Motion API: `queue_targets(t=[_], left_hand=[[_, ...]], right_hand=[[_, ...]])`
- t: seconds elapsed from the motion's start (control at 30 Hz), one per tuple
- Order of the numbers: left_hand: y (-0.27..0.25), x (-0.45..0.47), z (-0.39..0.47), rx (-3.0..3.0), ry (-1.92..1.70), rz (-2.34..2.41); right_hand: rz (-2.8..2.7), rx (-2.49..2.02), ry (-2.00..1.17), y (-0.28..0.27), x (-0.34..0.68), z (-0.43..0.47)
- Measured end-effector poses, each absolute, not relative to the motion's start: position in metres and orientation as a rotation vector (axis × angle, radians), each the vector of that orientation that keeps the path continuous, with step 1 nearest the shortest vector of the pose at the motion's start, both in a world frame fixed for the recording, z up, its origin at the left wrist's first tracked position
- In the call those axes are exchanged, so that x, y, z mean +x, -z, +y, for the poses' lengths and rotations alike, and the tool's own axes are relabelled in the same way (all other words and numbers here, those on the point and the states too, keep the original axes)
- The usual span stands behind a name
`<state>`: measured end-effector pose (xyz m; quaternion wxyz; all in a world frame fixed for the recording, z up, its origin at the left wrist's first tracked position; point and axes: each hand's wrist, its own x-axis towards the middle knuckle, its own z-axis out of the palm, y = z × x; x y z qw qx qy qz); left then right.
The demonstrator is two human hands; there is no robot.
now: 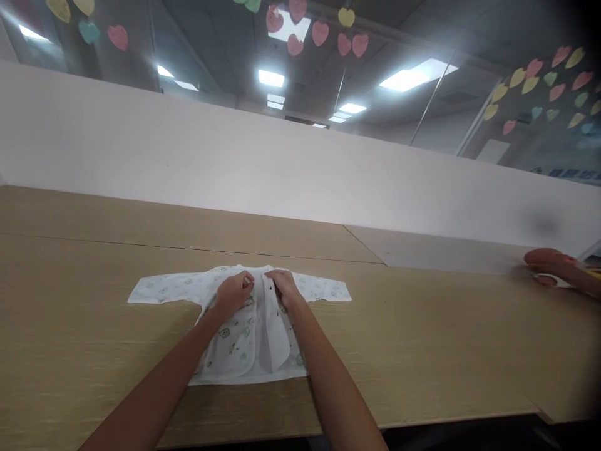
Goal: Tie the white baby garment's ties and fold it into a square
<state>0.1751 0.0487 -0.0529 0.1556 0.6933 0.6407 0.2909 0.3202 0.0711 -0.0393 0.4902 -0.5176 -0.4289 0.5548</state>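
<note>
Across a pale wood-grain tabletop (446, 338), a small white garment (230, 347) with a scattered print lies near the middle, its sleeves spread to both sides and its front parted. At the neckline, the left hand (232, 293) has its fingers curled closed on one front edge. Just beside it, the right hand (285, 287) pinches the top of the other front edge, where a plain white inner side is folded outward and a small dark dot shows.

A thin dark seam runs along the back of the tabletop, meeting a smooth greyish panel (432, 247) at a slanted joint. Behind rises a low white wall (263, 163), topped by glass (197, 31) dotted with heart-shaped paper notes (320, 33) in pink, yellow and green. Beyond the glass, bright rectangular lights (271, 78) sit in a dark ceiling. Far to the right, another person's hand (547, 255) appears at the tabletop, too blurred to tell its grip.
</note>
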Motion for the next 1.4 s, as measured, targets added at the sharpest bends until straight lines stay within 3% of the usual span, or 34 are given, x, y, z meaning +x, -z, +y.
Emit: queue_targets(t=[0.33, 1.13, 1.4], left_hand=[[0.056, 0.170, 0.053, 1.845, -1.071, 1.708], [0.055, 0.169, 0.054, 1.724, -1.094, 1.568], [0.051, 0.169, 0.050, 1.808, -1.123, 1.519]], right_hand=[[-1.076, -1.290, -1.298, 0.038, 0.319, 0.071], [-1.434, -1.258, -1.310, 0.041, 0.318, 0.071], [-1.704, -1.352, -0.964, 0.048, 0.312, 0.072]])
